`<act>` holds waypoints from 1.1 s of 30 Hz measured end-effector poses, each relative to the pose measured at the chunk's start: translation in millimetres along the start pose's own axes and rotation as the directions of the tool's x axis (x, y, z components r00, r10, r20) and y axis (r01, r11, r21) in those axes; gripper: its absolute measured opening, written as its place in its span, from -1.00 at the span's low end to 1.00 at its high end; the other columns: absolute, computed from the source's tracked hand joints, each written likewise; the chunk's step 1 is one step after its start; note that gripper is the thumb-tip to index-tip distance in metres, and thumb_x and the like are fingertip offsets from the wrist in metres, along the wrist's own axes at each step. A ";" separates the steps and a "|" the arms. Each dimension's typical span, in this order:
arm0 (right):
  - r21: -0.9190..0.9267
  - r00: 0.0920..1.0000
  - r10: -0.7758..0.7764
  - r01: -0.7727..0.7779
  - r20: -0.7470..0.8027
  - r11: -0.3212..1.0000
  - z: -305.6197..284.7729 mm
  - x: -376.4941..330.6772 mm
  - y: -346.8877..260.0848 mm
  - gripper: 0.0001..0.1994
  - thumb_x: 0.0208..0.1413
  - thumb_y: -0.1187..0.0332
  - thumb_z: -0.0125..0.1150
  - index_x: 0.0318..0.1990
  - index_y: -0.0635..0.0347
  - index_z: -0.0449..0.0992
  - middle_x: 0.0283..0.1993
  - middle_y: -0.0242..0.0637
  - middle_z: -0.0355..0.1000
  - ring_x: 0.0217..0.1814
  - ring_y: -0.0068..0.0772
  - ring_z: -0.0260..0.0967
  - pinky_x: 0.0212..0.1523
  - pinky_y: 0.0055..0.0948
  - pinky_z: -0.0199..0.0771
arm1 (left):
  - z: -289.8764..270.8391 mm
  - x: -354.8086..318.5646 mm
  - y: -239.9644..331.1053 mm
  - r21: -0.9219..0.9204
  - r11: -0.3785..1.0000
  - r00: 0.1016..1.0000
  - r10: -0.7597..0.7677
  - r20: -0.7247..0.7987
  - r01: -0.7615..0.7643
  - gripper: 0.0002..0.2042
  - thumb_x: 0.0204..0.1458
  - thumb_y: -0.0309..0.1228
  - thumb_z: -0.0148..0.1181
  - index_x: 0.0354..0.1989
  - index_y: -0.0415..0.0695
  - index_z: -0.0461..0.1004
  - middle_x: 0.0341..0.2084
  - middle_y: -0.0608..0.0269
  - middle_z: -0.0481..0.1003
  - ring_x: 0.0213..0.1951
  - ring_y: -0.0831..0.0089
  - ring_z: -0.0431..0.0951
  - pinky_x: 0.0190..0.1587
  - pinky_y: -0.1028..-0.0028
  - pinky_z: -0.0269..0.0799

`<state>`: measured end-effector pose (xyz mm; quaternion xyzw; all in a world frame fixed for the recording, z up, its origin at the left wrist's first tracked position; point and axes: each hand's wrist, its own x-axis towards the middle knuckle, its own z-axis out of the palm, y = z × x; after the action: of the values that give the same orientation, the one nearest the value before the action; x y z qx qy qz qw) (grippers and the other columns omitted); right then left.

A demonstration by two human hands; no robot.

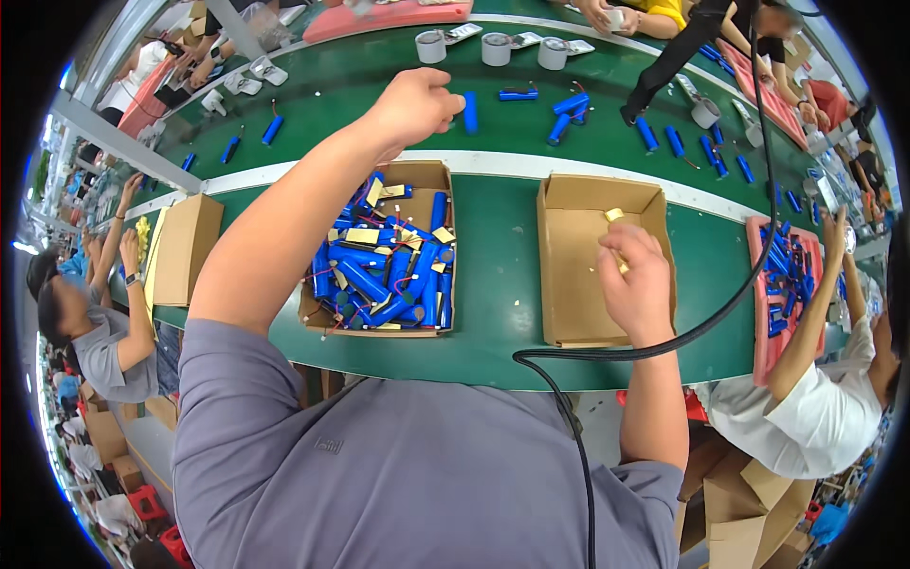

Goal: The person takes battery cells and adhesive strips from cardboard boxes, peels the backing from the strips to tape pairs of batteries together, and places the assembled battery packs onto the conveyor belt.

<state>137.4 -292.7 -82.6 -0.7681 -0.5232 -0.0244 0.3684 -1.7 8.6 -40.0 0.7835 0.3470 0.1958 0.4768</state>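
My left hand [414, 109] reaches over the green belt, fingers curled. Its fingertips are right beside a blue cylindrical battery [470, 112]; whether they grip it or its wire is hidden. Below that forearm, a cardboard box [445, 322] is heaped with blue batteries [365, 280] with thin red wires and pale yellow pieces. Over the second cardboard box [578, 275], my right hand [633, 284] is closed, a small yellow piece [622, 265] showing at its fingers. Another yellow piece [614, 215] is near the box's far wall.
Several batteries [569, 104] and white cylindrical devices [496, 49] lie on the belt. A black cable [701, 332] crosses in front of my right forearm. A red tray [761, 351] of batteries stands at right, beside a co-worker's arm [806, 341]. A closed carton [188, 251] stands left.
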 end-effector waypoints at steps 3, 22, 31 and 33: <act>0.111 0.998 0.059 -0.060 0.013 0.992 -7.1 -7.1 2.3 -0.90 -0.09 0.54 0.14 -0.35 0.28 0.49 -0.20 -0.11 0.47 -0.17 -0.03 0.38 -0.11 -0.23 0.36 | -26.4 -39.8 8.8 0.240 0.937 0.962 0.221 0.158 -0.255 -0.75 -0.08 -0.45 0.17 -0.22 -0.28 0.53 -0.44 0.07 0.53 -0.40 0.40 0.52 -0.28 0.40 0.43; 0.321 0.992 0.128 -0.126 0.012 0.939 -0.3 -17.6 -4.6 -0.90 -0.04 0.55 0.13 -0.33 0.31 0.50 -0.39 -0.16 0.46 -0.41 -0.32 0.43 -0.38 -0.48 0.45 | -11.0 -58.3 -13.0 0.851 0.187 0.857 -0.073 0.510 -0.491 -0.88 -0.25 -0.46 0.15 -0.54 -0.23 0.55 -0.43 -0.01 0.54 -0.33 0.13 0.58 -0.30 0.29 0.51; 0.566 0.994 -0.109 0.071 0.033 0.821 21.9 21.8 -92.5 -0.61 -0.03 0.42 0.25 0.01 0.21 0.41 -0.15 -0.23 0.45 -0.24 -0.39 0.45 -0.27 -0.46 0.48 | -31.7 -123.9 39.0 -0.453 0.889 0.997 0.035 -0.063 -0.060 -0.78 0.00 -0.36 0.21 -0.37 -0.26 0.36 -0.53 0.20 0.48 -0.56 0.50 0.51 -0.54 0.57 0.44; 0.602 0.992 -0.111 0.052 0.062 0.796 26.4 26.8 -125.0 -0.53 -0.05 0.38 0.28 0.07 0.19 0.36 -0.09 -0.24 0.43 -0.14 -0.39 0.43 -0.23 -0.43 0.47 | -18.4 -139.3 42.4 -0.537 0.844 0.999 0.029 0.037 -0.004 -0.73 0.02 -0.30 0.22 -0.35 -0.25 0.33 -0.54 0.21 0.47 -0.58 0.54 0.49 -0.57 0.60 0.42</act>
<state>37.6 -233.4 -22.9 -0.5892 -0.5534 0.1625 0.5659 -93.3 -94.8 9.5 0.6260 0.2613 0.2720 0.6826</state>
